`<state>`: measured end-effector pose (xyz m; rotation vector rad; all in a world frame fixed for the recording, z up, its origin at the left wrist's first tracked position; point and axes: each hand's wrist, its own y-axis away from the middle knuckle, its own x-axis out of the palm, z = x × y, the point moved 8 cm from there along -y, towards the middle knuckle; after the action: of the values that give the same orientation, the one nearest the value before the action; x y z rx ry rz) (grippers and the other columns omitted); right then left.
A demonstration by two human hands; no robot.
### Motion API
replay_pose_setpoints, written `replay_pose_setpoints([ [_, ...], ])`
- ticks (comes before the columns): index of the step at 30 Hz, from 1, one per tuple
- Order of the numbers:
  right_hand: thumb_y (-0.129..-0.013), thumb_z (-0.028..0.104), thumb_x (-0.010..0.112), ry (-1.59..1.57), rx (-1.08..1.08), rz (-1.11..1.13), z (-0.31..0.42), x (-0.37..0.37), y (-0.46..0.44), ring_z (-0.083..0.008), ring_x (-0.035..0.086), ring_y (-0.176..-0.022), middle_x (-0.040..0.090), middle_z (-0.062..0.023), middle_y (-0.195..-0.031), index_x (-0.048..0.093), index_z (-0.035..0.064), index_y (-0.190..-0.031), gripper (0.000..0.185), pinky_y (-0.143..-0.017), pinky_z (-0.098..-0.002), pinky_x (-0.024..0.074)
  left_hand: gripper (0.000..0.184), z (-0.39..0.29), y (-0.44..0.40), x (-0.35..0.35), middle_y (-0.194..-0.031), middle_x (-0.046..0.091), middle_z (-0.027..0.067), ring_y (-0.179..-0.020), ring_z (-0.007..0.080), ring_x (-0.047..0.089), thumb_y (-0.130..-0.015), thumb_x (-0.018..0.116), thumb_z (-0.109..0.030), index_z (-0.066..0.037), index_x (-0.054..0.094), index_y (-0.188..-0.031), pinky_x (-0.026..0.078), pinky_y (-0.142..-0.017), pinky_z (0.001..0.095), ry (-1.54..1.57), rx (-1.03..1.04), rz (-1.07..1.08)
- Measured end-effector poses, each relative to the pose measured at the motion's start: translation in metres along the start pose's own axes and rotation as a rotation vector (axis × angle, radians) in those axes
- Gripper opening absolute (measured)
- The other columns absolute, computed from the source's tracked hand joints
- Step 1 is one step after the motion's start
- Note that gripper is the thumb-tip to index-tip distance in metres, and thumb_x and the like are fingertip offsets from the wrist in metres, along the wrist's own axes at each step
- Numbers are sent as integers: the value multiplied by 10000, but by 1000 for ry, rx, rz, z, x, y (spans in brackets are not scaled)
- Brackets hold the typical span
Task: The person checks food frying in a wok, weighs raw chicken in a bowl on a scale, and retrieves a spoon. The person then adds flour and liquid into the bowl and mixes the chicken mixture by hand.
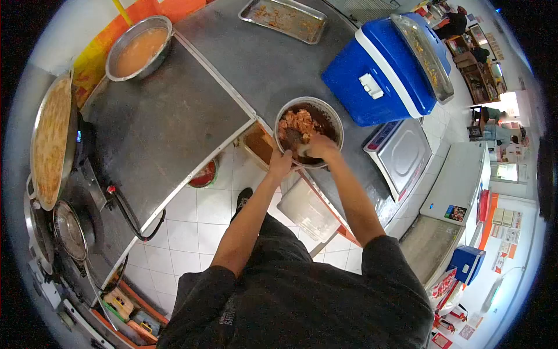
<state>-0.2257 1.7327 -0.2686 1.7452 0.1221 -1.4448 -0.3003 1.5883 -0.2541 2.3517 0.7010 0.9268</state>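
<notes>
A round metal pot (340, 125) stands on the dark worktop, close to its front edge. Inside are chunks of reddish-brown meat (301, 122) in a dark sauce, with a dark ground patch beside them. My left hand (281, 163) grips the near left rim of the pot. Over the pot's near right side, my right hand (321, 147) reaches in with its fingers closed. A small pale piece shows at its fingertips, too unclear to name; the fingers partly cover the contents.
Right of the pot are a blue cooler (372, 64) with a metal tray (427, 58) on its lid and a scale (401, 154). Another tray (285, 20) lies behind. At left are a bowl of orange liquid (139, 52) and a large pan (52, 139). Open containers sit below the edge.
</notes>
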Motion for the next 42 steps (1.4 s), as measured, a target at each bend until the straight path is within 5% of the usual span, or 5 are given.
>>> replay_pose_setpoints([
  [13,-765,122,576,122,-155,-113,34,-37,46,-344,648,-833,649,-211,-924,658,7,-879,181,-729,-408,532,658,18,-13,-8,-1352,349,127,-1115,290,508,-928,404,-85,-330,42,-1420,580,-756,421,8,24,61],
  [18,-830,90,515,28,9,-517,11,-81,33,-332,656,-758,647,-195,-827,648,28,-886,157,-615,-398,540,652,9,-9,-9,-1354,350,141,-1128,285,499,-937,398,-104,-312,16,-1423,570,-796,393,-187,-3,30],
  [26,-789,137,534,169,-186,-294,61,-67,33,-344,653,-738,653,-197,-815,671,50,-826,167,-660,-421,533,675,-1,-11,-8,-1283,383,179,-1066,310,510,-927,415,-77,-272,-1,-1421,578,-757,424,-208,-10,57],
  [34,-737,151,593,18,-34,-253,34,-53,17,-363,624,-821,638,-199,-821,630,29,-806,145,-750,-450,498,363,42,-25,-9,-1177,465,222,-879,319,620,-899,451,-153,41,394,-1200,595,-713,366,62,-492,318],
  [42,-780,257,613,-477,406,-623,-27,-111,131,-342,641,-706,627,-234,-730,634,-37,-922,327,-632,-417,494,401,-44,-21,-1,-1013,602,150,-818,263,629,-873,512,-170,26,435,-1215,571,-749,341,-11,-105,233],
])
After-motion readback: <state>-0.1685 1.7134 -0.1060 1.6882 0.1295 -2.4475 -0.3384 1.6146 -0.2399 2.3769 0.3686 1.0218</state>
